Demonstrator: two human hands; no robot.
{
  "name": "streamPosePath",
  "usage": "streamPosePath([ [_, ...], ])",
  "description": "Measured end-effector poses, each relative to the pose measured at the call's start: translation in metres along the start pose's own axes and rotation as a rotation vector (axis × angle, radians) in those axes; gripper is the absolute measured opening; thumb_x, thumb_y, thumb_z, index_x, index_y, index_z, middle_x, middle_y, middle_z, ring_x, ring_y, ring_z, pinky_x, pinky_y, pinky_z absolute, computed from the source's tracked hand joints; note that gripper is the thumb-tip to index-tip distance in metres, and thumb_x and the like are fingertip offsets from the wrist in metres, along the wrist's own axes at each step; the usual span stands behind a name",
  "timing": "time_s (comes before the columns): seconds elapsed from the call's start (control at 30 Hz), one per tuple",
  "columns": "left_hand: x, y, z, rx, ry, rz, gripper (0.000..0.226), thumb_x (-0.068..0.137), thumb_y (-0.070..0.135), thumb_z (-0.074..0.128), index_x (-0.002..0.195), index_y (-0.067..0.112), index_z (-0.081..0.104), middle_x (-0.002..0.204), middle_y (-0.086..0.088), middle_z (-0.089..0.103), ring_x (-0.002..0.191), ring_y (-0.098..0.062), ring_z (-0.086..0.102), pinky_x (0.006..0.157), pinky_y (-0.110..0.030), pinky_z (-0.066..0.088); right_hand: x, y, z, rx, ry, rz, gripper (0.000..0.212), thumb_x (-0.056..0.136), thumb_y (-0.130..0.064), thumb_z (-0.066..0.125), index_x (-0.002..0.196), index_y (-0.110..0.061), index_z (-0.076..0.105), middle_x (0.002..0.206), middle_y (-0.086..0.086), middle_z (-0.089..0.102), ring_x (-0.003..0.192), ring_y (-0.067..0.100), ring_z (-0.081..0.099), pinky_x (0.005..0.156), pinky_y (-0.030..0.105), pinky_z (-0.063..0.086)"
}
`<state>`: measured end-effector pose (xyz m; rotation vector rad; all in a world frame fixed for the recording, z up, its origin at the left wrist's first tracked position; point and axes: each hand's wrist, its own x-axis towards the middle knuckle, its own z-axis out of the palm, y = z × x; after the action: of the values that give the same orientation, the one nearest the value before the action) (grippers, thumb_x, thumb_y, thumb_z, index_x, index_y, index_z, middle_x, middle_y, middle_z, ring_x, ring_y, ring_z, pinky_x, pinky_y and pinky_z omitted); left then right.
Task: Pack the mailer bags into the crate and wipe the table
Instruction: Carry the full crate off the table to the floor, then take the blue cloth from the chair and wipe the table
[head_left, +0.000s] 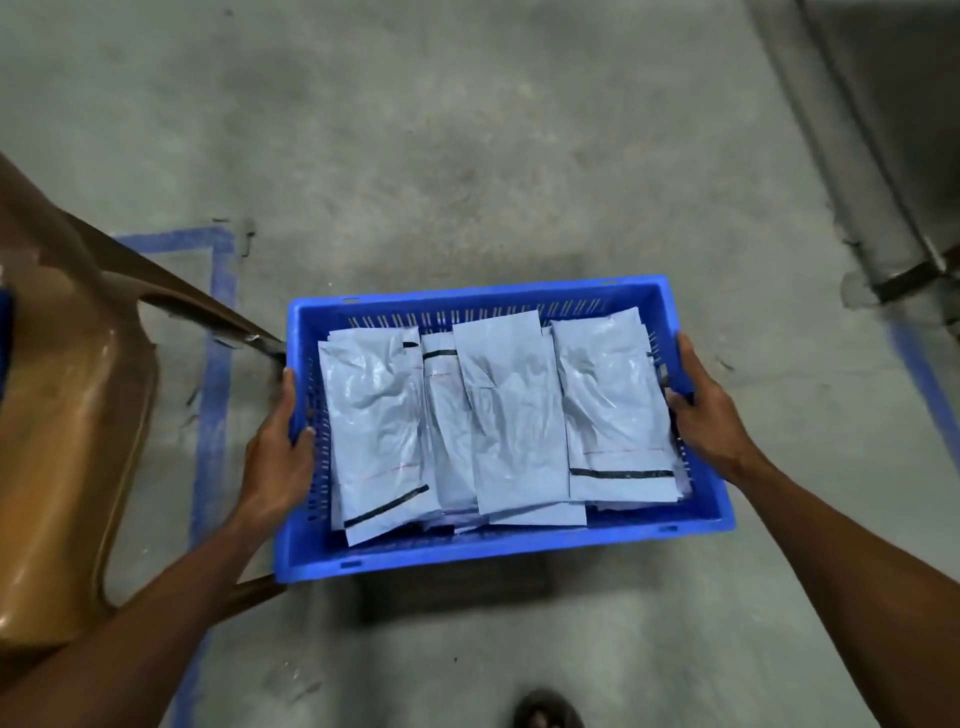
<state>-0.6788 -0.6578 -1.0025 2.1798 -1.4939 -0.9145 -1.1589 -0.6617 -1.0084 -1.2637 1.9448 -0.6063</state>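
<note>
A blue plastic crate (498, 548) with slotted walls is held above the concrete floor, casting a shadow beneath it. Several pale grey mailer bags (514, 415) with black seal strips lie flat inside, overlapping one another. My left hand (275, 452) grips the crate's left rim, thumb over the edge inside. On the opposite side, my right hand (701, 410) grips the right rim with fingers curled over it.
A brown plastic chair (67, 415) stands at the left, one leg close to the crate's left corner. Blue tape lines (218, 364) mark the floor. A grey pipe or table leg (872, 208) runs at the upper right. A sandalled foot (545, 712) shows at the bottom.
</note>
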Motion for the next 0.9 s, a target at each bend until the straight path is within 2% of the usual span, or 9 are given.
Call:
streamPosePath([
  [0.13, 0.012, -0.019, 0.021, -0.021, -0.076, -0.023, 0.086, 0.096, 0.006, 0.047, 0.149, 0.058, 0.002, 0.125, -0.014, 0.063, 0.091, -0.033, 0.067, 0.081, -0.041, 0.055, 0.008, 0.026, 0.021, -0.024, -0.038, 0.039, 0.084, 0.093, 0.001, 0.045, 0.148, -0.057, 0.016, 0.116, 0.008, 0.066, 0.091, 0.027, 0.062, 0.089, 0.045, 0.05],
  [0.27, 0.008, -0.02, 0.025, 0.004, -0.208, -0.071, 0.094, 0.093, 0.001, 0.056, 0.154, 0.043, -0.002, 0.15, -0.003, 0.043, 0.122, -0.027, 0.055, 0.093, -0.032, 0.044, 0.005, 0.026, 0.027, -0.086, -0.083, 0.12, 0.086, 0.089, 0.006, 0.042, 0.152, -0.047, 0.017, 0.112, 0.012, 0.064, 0.082, 0.03, 0.063, 0.073, 0.036, 0.05],
  [0.33, 0.004, -0.01, 0.02, 0.018, -0.239, -0.039, 0.093, 0.091, 0.003, 0.062, 0.157, 0.031, 0.004, 0.155, 0.001, 0.035, 0.133, -0.02, 0.043, 0.102, -0.032, 0.037, 0.002, 0.015, 0.02, -0.164, -0.111, 0.125, 0.08, 0.091, 0.003, 0.043, 0.154, -0.039, 0.017, 0.117, 0.014, 0.061, 0.089, 0.033, 0.063, 0.076, 0.035, 0.046],
  [0.43, -0.008, 0.019, -0.002, 0.022, -0.202, 0.016, 0.068, 0.086, -0.001, 0.065, 0.146, 0.017, 0.039, 0.134, -0.002, 0.055, 0.118, -0.021, 0.056, 0.093, -0.031, 0.043, -0.007, -0.02, 0.004, -0.197, -0.056, 0.104, 0.069, 0.091, 0.002, 0.048, 0.152, -0.024, 0.03, 0.139, 0.013, 0.054, 0.12, 0.034, 0.055, 0.098, 0.039, 0.044],
  [0.47, -0.015, 0.031, -0.013, -0.02, -0.189, -0.004, 0.061, 0.086, -0.001, 0.064, 0.14, 0.019, 0.046, 0.126, 0.0, 0.059, 0.109, -0.018, 0.059, 0.088, -0.032, 0.046, -0.013, -0.039, 0.0, -0.177, -0.021, 0.081, 0.063, 0.09, 0.003, 0.049, 0.148, -0.019, 0.038, 0.138, 0.011, 0.055, 0.121, 0.031, 0.055, 0.101, 0.038, 0.043],
  [0.57, -0.043, 0.063, -0.057, -0.058, -0.205, -0.019, 0.051, 0.086, 0.01, 0.063, 0.132, 0.028, 0.052, 0.126, 0.005, 0.062, 0.103, -0.013, 0.063, 0.089, -0.037, 0.054, -0.039, -0.112, -0.007, -0.13, -0.038, -0.031, 0.051, 0.087, 0.002, 0.051, 0.135, -0.016, 0.054, 0.122, 0.004, 0.064, 0.095, 0.02, 0.061, 0.089, 0.03, 0.046],
  [0.73, -0.108, 0.117, -0.174, 0.055, -0.193, 0.034, 0.043, 0.088, 0.012, 0.058, 0.129, 0.027, 0.059, 0.117, 0.007, 0.065, 0.101, -0.011, 0.063, 0.089, -0.032, 0.052, -0.107, -0.275, 0.004, -0.097, -0.294, -0.242, 0.041, 0.091, 0.001, 0.05, 0.125, -0.019, 0.062, 0.116, -0.003, 0.066, 0.077, 0.004, 0.06, 0.062, 0.01, 0.044],
  [0.8, -0.131, 0.125, -0.226, 0.088, -0.182, -0.022, 0.039, 0.088, 0.012, 0.055, 0.123, 0.027, 0.06, 0.109, 0.005, 0.066, 0.093, -0.013, 0.062, 0.082, -0.03, 0.051, -0.14, -0.342, 0.016, -0.115, -0.423, -0.326, 0.039, 0.092, -0.002, 0.05, 0.124, -0.021, 0.062, 0.119, -0.004, 0.065, 0.081, 0.006, 0.061, 0.067, 0.01, 0.043],
  [0.9, -0.151, 0.119, -0.294, 0.117, -0.15, -0.119, 0.04, 0.085, 0.008, 0.055, 0.123, 0.02, 0.063, 0.109, 0.0, 0.068, 0.096, -0.018, 0.063, 0.083, -0.027, 0.047, -0.182, -0.426, 0.042, -0.201, -0.596, -0.436, 0.04, 0.09, -0.004, 0.049, 0.125, -0.019, 0.063, 0.121, 0.002, 0.065, 0.105, 0.02, 0.063, 0.085, 0.023, 0.043],
])
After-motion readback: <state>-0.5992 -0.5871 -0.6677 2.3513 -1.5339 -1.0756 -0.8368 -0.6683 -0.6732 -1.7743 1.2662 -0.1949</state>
